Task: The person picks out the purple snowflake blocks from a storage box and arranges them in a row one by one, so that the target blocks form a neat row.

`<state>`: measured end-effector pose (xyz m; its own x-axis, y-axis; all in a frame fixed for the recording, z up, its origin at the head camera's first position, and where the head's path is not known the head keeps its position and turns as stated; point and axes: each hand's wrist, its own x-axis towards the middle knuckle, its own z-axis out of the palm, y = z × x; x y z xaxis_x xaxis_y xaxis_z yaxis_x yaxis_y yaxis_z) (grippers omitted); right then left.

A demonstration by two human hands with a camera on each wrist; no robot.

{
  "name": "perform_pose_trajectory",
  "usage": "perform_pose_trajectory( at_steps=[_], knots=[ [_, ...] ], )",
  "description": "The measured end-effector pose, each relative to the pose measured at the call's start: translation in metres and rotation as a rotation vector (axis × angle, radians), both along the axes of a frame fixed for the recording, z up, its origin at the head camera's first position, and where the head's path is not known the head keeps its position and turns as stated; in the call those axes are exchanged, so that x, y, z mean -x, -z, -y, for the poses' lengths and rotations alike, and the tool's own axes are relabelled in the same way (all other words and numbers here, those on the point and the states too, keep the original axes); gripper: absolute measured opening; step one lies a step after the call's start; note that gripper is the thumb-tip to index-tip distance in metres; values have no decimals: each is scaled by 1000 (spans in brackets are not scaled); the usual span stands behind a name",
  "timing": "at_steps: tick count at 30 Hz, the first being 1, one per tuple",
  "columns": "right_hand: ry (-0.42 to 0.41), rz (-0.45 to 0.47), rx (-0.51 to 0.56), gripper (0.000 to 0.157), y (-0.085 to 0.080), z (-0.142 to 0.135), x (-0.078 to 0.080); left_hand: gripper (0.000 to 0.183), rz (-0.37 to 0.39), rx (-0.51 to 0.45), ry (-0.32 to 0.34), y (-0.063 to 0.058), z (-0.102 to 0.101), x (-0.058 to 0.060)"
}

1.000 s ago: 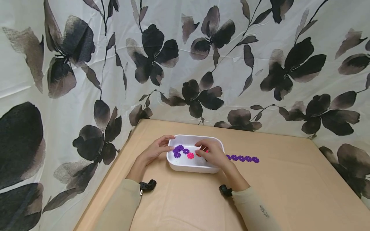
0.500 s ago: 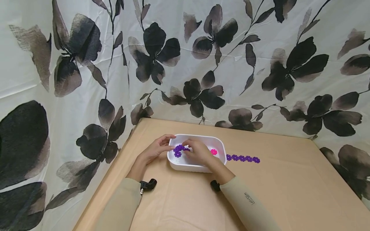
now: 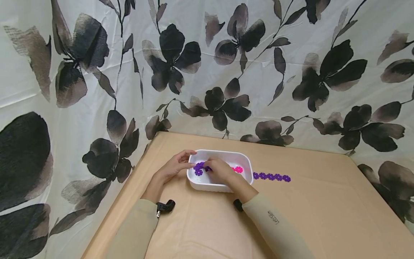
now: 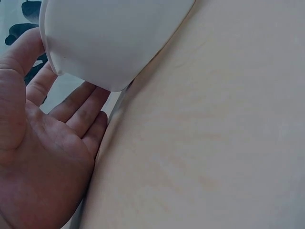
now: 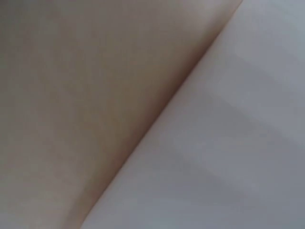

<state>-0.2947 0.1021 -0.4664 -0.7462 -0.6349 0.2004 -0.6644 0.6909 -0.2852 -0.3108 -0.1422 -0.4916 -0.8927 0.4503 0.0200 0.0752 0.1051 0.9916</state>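
Note:
A white plastic tray (image 3: 220, 187) stands on the tan-covered table. My left hand (image 3: 172, 168) holds its left end, thumb at the rim and the other fingers against the outer wall, as the left wrist view shows. My right hand (image 3: 221, 172) reaches into the tray and pinches a purple flower-shaped piece (image 3: 208, 168); its fingertips are partly hidden. Several more purple flower-shaped pieces (image 3: 198, 172) lie just left of it. Pink flower-shaped pieces (image 3: 238, 169) lie toward the tray's right end, partly behind my right hand. In the right wrist view only the tray wall (image 5: 214, 157) and tablecloth show.
A row of several purple flower-shaped pieces (image 3: 271, 177) extends right from the tray on the tan tablecloth (image 3: 323, 201). A white curtain with dark flowers (image 3: 226, 75) hangs behind the table and along its left side.
My right hand has moved left inside the tray, from the pink pieces to a purple one, uncovering a pink piece on the right. My left hand has stayed on the tray.

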Motion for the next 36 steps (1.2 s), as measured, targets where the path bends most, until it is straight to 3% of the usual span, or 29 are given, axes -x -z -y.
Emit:
perform_pose_trajectory(
  at_steps=[8, 17, 26, 36],
  knots=[
    [20, -39, 7, 19, 0, 0, 1, 55, -5, -7, -6, 0, 0, -1],
    [43, 61, 74, 18, -1, -1, 2, 55, 11, -5, -16, -2, 0, -1],
    [35, 66, 148, 11, -3, -3, 0, 58, 11, -16, -13, -1, 0, -1],
    [178, 32, 398, 8, -14, -17, -3, 57, 23, -11, -23, -1, -1, 0]
  ],
)
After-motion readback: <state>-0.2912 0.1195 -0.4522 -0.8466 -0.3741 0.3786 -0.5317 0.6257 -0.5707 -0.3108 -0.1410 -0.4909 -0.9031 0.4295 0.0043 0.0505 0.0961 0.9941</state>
